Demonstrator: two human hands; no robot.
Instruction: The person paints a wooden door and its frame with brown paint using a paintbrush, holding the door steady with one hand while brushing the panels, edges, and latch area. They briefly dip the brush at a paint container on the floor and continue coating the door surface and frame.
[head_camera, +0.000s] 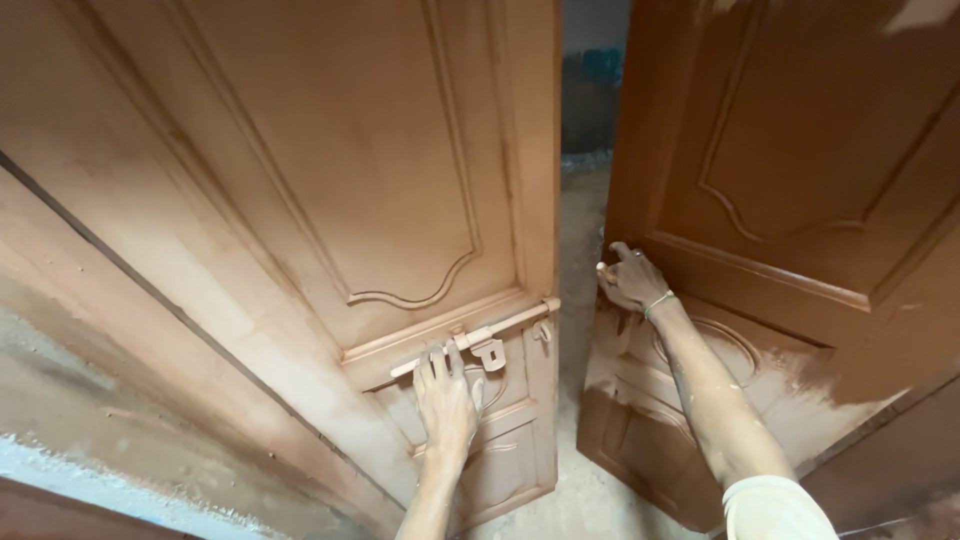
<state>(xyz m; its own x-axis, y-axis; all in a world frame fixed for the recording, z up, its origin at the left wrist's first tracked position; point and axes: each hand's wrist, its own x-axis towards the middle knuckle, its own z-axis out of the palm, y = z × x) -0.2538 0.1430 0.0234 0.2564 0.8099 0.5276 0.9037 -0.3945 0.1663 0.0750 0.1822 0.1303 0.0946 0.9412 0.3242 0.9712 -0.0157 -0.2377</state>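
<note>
A view from above showed a pair of carved wooden doors standing partly apart, with a strip of bare concrete floor (585, 250) visible in the gap between them. The left door (300, 180) was a pale, even brown all over, and its long sliding bolt (480, 338) was coated the same colour. The left hand (447, 400) lay flat and spread against this door just below the bolt, fingertips touching it, grasping nothing. The right door (800, 150) was a darker, wetter-looking brown over its upper panels, while its lower panel (690, 390) remained patchy, with pale streaks and smears showing through. The right hand (630, 278), wearing a thin green band at the wrist, was curled against the inner edge of this door near its middle rail; whether it gripped a cloth or only the edge could not be told. Both forearms were smeared with pale residue. Judging by the colour, the left door seemed fully covered in one coat, and the right door seemed mostly darkened, with its lower part left to finish
</note>
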